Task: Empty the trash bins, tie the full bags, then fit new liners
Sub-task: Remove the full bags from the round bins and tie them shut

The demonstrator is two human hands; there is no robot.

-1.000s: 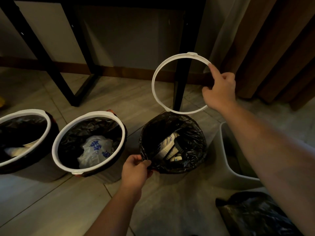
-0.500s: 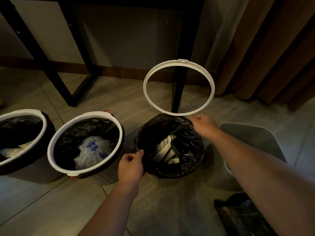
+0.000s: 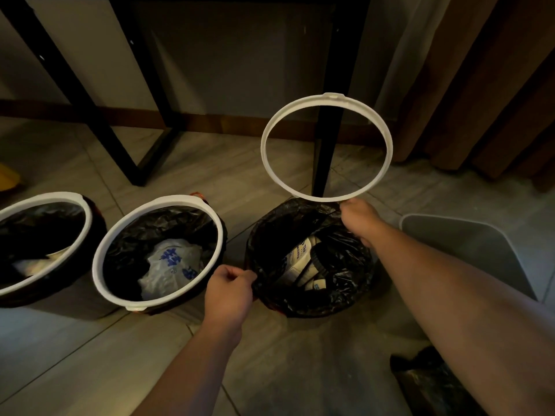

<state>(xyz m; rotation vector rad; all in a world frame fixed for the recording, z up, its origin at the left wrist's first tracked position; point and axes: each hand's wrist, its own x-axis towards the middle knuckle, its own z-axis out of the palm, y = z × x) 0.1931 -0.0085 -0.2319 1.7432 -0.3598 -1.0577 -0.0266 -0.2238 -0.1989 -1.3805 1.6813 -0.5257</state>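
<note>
Left hand (image 3: 229, 291): thumb and forefinger pinch near edge of black liner (image 3: 339, 283). Right hand (image 3: 359, 219) at liner's far edge, fingers curled under, hidden behind knuckles; cannot tell what they grip. White ring (image 3: 326, 147) upright just behind, its bottom at right hand, before table leg (image 3: 333, 85). Paper packets (image 3: 301, 256) inside liner. Two ringed bins (image 3: 180, 201) to left.

Ring (image 3: 330, 96) and table leg (image 3: 329, 145) crowd behind the bin (image 3: 312, 298) — near floor (image 3: 285, 355) open.
</note>
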